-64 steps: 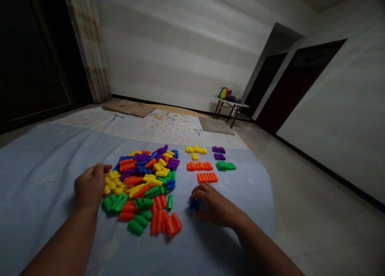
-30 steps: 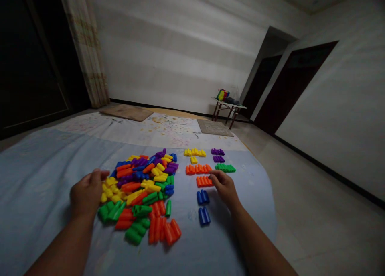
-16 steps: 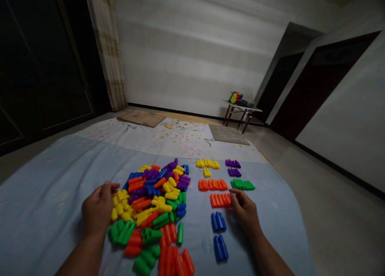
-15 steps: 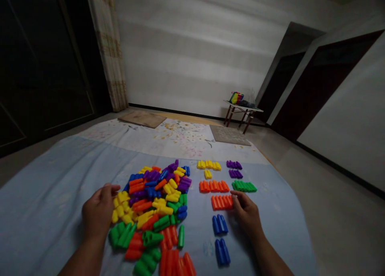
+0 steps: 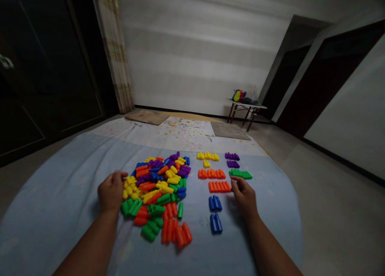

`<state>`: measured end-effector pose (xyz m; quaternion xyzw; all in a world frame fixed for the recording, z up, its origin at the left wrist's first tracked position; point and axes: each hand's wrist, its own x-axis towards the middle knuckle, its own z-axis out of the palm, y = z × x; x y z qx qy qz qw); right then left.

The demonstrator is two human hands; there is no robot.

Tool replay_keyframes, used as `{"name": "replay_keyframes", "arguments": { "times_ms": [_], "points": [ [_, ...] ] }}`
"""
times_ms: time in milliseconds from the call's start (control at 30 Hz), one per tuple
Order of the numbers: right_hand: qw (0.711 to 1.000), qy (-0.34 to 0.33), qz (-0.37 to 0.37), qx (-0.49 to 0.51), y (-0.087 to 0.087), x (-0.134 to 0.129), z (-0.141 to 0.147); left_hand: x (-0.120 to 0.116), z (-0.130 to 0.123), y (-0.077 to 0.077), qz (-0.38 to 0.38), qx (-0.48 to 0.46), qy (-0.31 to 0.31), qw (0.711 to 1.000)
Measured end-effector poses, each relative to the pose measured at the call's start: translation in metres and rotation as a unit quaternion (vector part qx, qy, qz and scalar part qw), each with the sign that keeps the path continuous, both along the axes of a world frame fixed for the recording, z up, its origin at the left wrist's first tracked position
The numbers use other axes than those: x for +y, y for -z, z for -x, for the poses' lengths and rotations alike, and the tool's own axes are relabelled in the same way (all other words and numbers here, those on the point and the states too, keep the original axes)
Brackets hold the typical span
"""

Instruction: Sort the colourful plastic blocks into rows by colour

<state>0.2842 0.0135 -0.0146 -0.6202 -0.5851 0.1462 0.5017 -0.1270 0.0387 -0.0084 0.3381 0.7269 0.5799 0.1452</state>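
A mixed pile of plastic pieces lies on the cloth, with yellow pieces [image 5: 130,187] at its left edge. Beside these is my left hand [image 5: 111,191], its fingers curled; whether it grips anything is too small to tell. My right hand [image 5: 244,195] is at the right end of an orange row [image 5: 219,186], fingers bent, contents unclear. Above that row are another orange row [image 5: 211,173] and yellow pieces [image 5: 207,156]. Purple pieces [image 5: 232,156] and a green row [image 5: 240,174] lie to the right. Two blue groups [image 5: 215,203] [image 5: 215,224] lie below the orange row.
A blue and white floral cloth [image 5: 270,220] covers the round table. Two flat boards [image 5: 147,117] [image 5: 230,130] rest at its far edge. Behind stands a small table [image 5: 247,104] bearing a colourful bag [image 5: 239,95].
The camera view has shifted, so the pile and rows appear higher and smaller. Both hands stay beside the same pieces, with no clear change in their grip.
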Motion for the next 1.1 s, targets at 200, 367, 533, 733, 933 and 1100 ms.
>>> {"name": "replay_keyframes", "arguments": {
  "times_ms": [200, 367, 533, 733, 933, 1100],
  "points": [
    [1.0, 0.008, -0.002, -0.024, 0.002, -0.014, -0.007, -0.002, 0.001, 0.003, -0.003, -0.004, 0.011, 1.0],
    [0.998, -0.005, 0.016, -0.057, 0.005, -0.017, -0.009, -0.004, 0.002, 0.002, -0.005, -0.022, 0.015, 1.0],
    [0.998, -0.016, 0.031, -0.059, 0.005, -0.018, -0.011, -0.004, 0.001, 0.003, -0.004, -0.041, 0.027, 0.999],
    [0.998, -0.014, 0.037, -0.051, 0.0, -0.022, -0.009, -0.005, 0.004, 0.005, -0.004, -0.047, 0.028, 0.998],
    [0.994, -0.038, 0.006, -0.099, -0.004, -0.021, 0.002, -0.001, 0.01, 0.008, -0.003, -0.033, 0.011, 0.999],
    [0.973, -0.146, -0.065, -0.168, -0.021, -0.02, 0.034, 0.003, 0.01, 0.005, 0.025, -0.029, -0.001, 0.999]
  ]
}}
